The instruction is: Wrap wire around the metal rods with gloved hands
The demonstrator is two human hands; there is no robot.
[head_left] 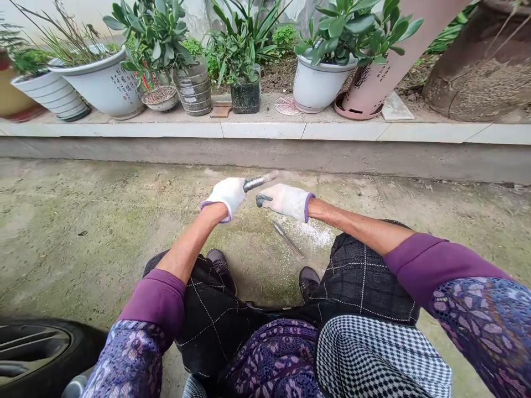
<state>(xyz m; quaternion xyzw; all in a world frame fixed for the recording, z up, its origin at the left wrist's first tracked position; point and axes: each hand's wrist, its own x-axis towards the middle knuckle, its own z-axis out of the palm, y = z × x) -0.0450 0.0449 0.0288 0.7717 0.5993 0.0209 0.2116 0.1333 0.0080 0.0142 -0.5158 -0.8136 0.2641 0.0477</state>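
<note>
My left hand (pixel 229 194), in a white glove with a purple cuff, is closed around a silvery ribbed rod (pixel 259 181). The rod points right, and its far end is smeared by motion; I cannot tell its exact kind. Just below and right of that end is my right hand (pixel 286 200), gloved the same way. Its dark-tipped thumb stretches left, apart from the blurred upper fingers, and nothing shows between them. On the ground below lies a slim tool (pixel 288 240) with a pale metal end and a brownish shaft, beside scattered white powder or chips (pixel 317 235).
A low tiled ledge (pixel 261 131) runs across the front, bearing several potted plants, among them a white pot (pixel 321 83) and a pink one (pixel 369 83). My shoes (pixel 309 282) flank the work spot. A car wheel (pixel 45 354) stands at lower left.
</note>
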